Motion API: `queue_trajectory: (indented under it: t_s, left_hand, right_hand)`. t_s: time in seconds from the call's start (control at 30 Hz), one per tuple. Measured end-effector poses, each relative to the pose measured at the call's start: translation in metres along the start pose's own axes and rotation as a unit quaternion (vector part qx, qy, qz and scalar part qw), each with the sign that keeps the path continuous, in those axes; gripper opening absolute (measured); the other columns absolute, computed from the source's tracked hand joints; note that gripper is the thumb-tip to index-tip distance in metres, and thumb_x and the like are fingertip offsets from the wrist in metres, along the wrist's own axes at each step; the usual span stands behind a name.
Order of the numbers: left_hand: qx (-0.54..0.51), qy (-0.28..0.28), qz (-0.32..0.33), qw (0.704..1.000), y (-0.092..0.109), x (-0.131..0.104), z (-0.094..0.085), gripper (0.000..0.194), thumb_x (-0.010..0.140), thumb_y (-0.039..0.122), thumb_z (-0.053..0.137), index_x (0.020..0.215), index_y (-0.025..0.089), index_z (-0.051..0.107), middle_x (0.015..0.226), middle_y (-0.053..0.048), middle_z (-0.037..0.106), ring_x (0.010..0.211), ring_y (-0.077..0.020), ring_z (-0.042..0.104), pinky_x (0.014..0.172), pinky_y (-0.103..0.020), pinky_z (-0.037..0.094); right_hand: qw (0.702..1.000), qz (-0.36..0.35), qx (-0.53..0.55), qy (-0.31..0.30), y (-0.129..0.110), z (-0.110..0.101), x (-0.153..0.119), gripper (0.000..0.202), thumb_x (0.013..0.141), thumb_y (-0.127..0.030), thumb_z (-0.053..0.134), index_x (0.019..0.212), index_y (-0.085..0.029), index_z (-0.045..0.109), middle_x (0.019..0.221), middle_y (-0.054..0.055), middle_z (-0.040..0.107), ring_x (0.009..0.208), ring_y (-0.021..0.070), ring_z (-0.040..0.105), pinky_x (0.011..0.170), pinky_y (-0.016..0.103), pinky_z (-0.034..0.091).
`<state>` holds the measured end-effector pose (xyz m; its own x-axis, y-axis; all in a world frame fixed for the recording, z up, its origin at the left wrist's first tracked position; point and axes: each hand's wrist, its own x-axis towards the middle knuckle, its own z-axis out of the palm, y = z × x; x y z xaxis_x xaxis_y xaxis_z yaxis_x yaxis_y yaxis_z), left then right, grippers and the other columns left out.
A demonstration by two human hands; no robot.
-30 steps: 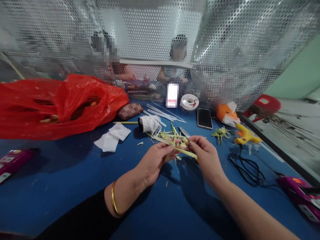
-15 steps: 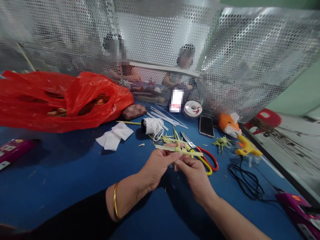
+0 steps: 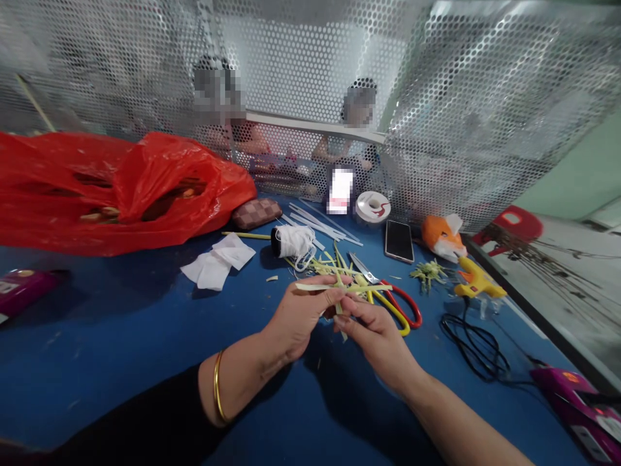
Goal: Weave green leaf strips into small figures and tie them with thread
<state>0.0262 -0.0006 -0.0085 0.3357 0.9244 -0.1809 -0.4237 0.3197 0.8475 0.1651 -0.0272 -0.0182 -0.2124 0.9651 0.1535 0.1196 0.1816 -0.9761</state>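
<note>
On the blue table [image 3: 121, 343], scissors [image 3: 372, 277] and trimmings [image 3: 321, 266] (cord spool [image 3: 297, 243] alongside) crowd both hands [image 3: 299, 318] [image 3: 381, 333] pinching pale strips [image 3: 373, 288].

The left hand [image 3: 301, 317] and right hand [image 3: 378, 327] meet fingertip to fingertip, both in a pinch. The left thumb [image 3: 330, 297] points toward the right hand, its index finger stretched behind it; the right thumb [image 3: 353, 328] lies below its own bent index finger. Behind the hands, the left forearm [image 3: 140, 421] is dark-sleeved, the right forearm [image 3: 466, 414] bare, both slanting inward.
</note>
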Motion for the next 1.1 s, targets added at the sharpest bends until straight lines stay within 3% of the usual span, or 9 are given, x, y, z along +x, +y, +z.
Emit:
queue_trajectory:
  t_s: [0.27,0.37,0.43,0.57,0.7,0.9,1.1]
  left_hand:
    - [-0.025,0.012,-0.007,1.000,-0.001,0.001,0.000,0.039,0.066,0.031,0.080,0.097,0.010,0.070,0.059,-0.002,0.065,0.051,-0.0125,0.055,0.045,-0.023,0.042]
    - [-0.034,0.013,-0.018,0.999,0.000,0.004,-0.003,0.034,0.070,0.030,0.077,0.098,0.013,0.068,0.065,-0.003,0.067,0.054,-0.0135,0.059,0.046,-0.023,0.043]
    - [-0.051,0.011,-0.042,0.998,0.001,0.007,-0.005,0.029,0.075,0.029,0.073,0.099,0.014,0.067,0.071,-0.005,0.070,0.061,-0.0155,0.064,0.053,-0.025,0.049]
    - [-0.059,0.002,-0.083,0.995,0.004,0.009,-0.007,0.030,0.088,0.040,0.057,0.096,0.013,0.067,0.074,-0.010,0.073,0.069,-0.0176,0.068,0.071,-0.030,0.053]
    - [-0.012,-0.022,-0.097,0.995,0.003,0.007,-0.007,0.033,0.085,0.043,0.059,0.095,0.013,0.067,0.069,-0.007,0.071,0.066,-0.0153,0.067,0.071,-0.027,0.050]
    - [0.052,-0.018,-0.062,0.997,-0.001,0.004,-0.004,0.023,0.070,0.030,0.075,0.078,0.014,0.061,0.059,0.003,0.057,0.051,-0.0063,0.050,0.058,-0.021,0.040]
    - [0.165,-0.018,-0.026,0.986,-0.005,0.005,-0.005,0.021,0.073,0.031,0.070,0.069,0.017,0.055,0.051,0.006,0.048,0.049,-0.0083,0.046,0.056,-0.024,0.039]
  right_hand:
    - [0.999,-0.033,-0.039,-0.017,0.002,0.003,0.001,0.029,0.083,-0.036,0.062,0.058,-0.020,0.061,0.069,0.002,0.056,0.077,0.0198,0.051,0.077,0.031,0.040]
    - [0.999,-0.016,-0.044,-0.006,0.006,0.003,0.001,0.030,0.083,-0.036,0.061,0.058,-0.020,0.061,0.064,0.001,0.054,0.070,0.0178,0.050,0.073,0.030,0.039]
    - [0.999,0.014,-0.026,0.018,0.008,0.001,0.001,0.035,0.083,-0.042,0.060,0.057,-0.019,0.059,0.060,0.000,0.052,0.063,0.0161,0.047,0.067,0.029,0.038]
    - [0.986,0.059,0.087,0.133,0.007,-0.006,0.005,0.042,0.081,-0.054,0.060,0.058,-0.019,0.057,0.062,0.001,0.055,0.066,0.0165,0.050,0.068,0.029,0.040]
    - [0.970,0.095,0.166,0.152,0.006,-0.010,0.008,0.035,0.077,-0.049,0.067,0.063,-0.019,0.062,0.063,0.000,0.055,0.063,0.0154,0.051,0.067,0.029,0.043]
    - [0.982,0.058,0.144,0.108,0.006,-0.005,0.007,0.035,0.080,-0.038,0.067,0.052,-0.018,0.060,0.059,0.000,0.055,0.061,0.0139,0.052,0.068,0.029,0.042]
    - [0.977,0.020,0.121,0.173,0.007,-0.001,0.003,0.033,0.078,-0.030,0.066,0.048,-0.018,0.057,0.053,-0.001,0.052,0.056,0.0128,0.047,0.063,0.027,0.039]
